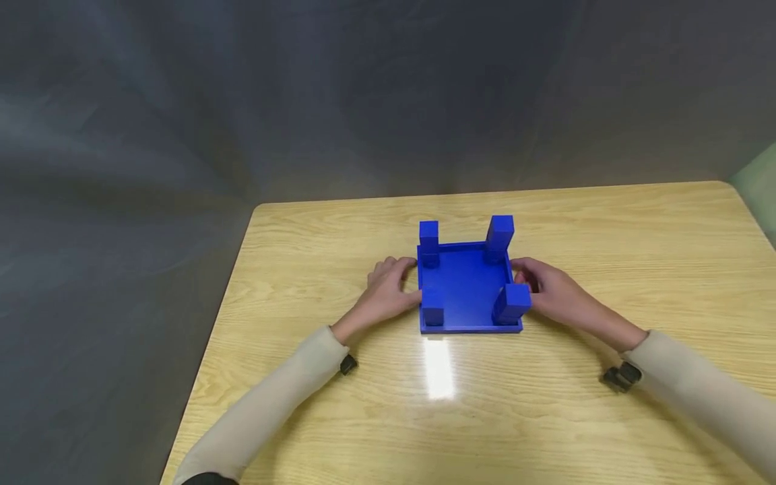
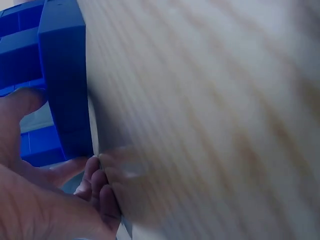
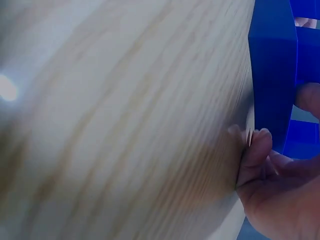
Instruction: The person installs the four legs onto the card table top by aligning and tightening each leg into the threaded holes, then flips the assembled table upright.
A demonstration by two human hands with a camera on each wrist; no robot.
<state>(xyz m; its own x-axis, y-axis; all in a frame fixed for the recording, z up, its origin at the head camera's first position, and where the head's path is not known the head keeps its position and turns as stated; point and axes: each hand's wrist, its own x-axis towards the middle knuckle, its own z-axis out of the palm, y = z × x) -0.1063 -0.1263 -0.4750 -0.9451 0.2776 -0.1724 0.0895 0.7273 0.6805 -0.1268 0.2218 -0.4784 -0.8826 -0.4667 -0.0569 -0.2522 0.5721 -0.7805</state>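
Observation:
A square blue tray with corner posts [image 1: 467, 289] rests on the wooden table, its low rim and thick upright posts facing up. My left hand [image 1: 386, 291] grips its left side, thumb nearer me and fingers toward the far corner. The left wrist view shows that thumb against the blue piece [image 2: 67, 80], with the lower fingers bent close to the tabletop. On the right side my right hand [image 1: 559, 293] holds the tray between thumb and fingers. The near right post partly hides those fingertips. In the right wrist view, fingers curl by the blue wall [image 3: 272, 70].
The light wooden table [image 1: 315, 249] extends around the tray on every side. A dark grey curtain [image 1: 388, 101] hangs behind it and along the left. Small dark devices [image 1: 621, 376] sit at both wrists. A bright reflection lies on the tabletop in front of the tray.

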